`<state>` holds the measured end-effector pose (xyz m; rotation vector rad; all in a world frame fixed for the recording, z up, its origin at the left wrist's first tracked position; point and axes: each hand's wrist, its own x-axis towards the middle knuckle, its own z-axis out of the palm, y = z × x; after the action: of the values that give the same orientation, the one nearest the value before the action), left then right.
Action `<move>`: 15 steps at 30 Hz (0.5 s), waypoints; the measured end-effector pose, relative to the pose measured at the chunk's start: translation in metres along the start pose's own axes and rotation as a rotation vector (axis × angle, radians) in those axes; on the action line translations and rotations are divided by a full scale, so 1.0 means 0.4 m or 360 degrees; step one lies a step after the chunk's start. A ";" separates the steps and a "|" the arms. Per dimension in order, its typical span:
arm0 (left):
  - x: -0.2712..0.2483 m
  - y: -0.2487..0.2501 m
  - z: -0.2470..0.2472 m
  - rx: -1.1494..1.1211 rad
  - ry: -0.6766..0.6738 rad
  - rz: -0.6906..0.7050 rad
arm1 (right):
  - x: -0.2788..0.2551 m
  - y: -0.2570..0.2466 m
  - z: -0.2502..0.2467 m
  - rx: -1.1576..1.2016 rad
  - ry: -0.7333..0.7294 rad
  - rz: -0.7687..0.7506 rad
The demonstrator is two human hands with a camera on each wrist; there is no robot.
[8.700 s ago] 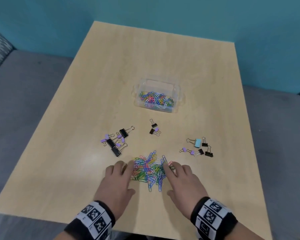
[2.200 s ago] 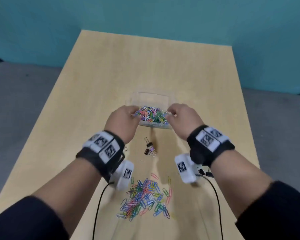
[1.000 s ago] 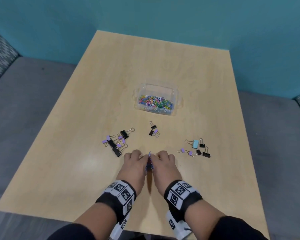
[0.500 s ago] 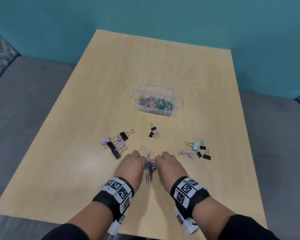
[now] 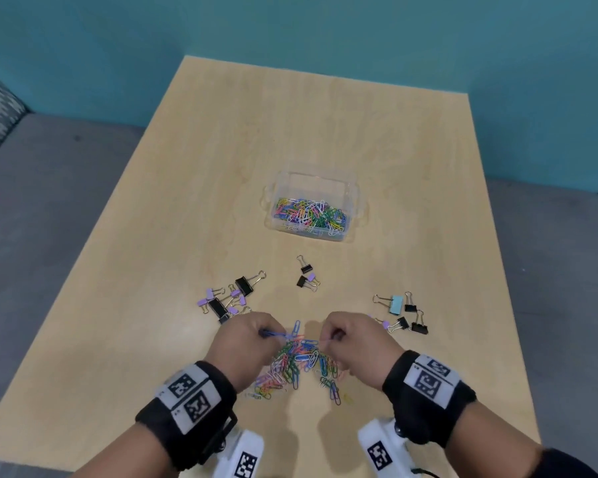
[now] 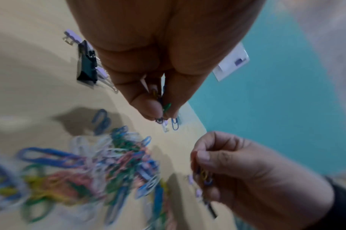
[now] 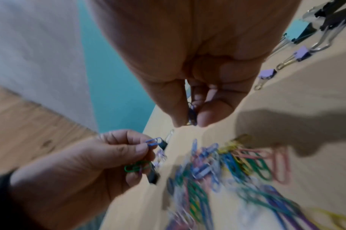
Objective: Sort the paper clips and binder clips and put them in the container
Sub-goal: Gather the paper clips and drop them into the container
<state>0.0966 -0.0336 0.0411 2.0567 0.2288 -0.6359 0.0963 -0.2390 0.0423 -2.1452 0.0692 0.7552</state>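
A heap of coloured paper clips [image 5: 297, 363] lies on the wooden table [image 5: 290, 139] near its front edge. My left hand [image 5: 247, 341] is raised over the heap's left side and pinches a few paper clips [image 6: 164, 107] between thumb and fingers. My right hand [image 5: 354, 339] is over the right side and pinches a few paper clips [image 7: 192, 115] too. The clear plastic container [image 5: 313, 205] stands further back, with many paper clips in it. Binder clips lie in three groups: left [image 5: 230, 298], middle [image 5: 306, 276], right [image 5: 403, 313].
A teal wall stands behind the table. Grey upholstered seats lie on both sides of the table. The table's front edge runs just below my wrists.
Both hands have lifted off the heap and moved apart, each holding a few clips. The heap now lies spread between and below them. Container and binder clips have not moved.
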 end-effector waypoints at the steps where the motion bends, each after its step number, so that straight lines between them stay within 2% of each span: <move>1: 0.010 0.015 -0.014 -0.0135 -0.0010 -0.0031 | 0.007 -0.014 -0.020 0.0123 0.0003 0.0023; 5: 0.100 0.111 -0.077 -0.0321 0.0106 0.0060 | 0.085 -0.083 -0.127 0.0293 0.0129 -0.0034; 11: 0.309 0.291 -0.141 0.0076 0.0310 0.0374 | 0.294 -0.169 -0.266 -0.0128 0.0505 -0.0204; 15: 0.386 0.335 -0.130 0.0204 0.0320 0.0428 | 0.355 -0.206 -0.294 -0.0384 0.0534 -0.0183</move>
<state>0.2990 -0.0763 0.0814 2.2266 0.0248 -0.2853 0.2949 -0.2430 0.0784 -2.4653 0.0317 0.3446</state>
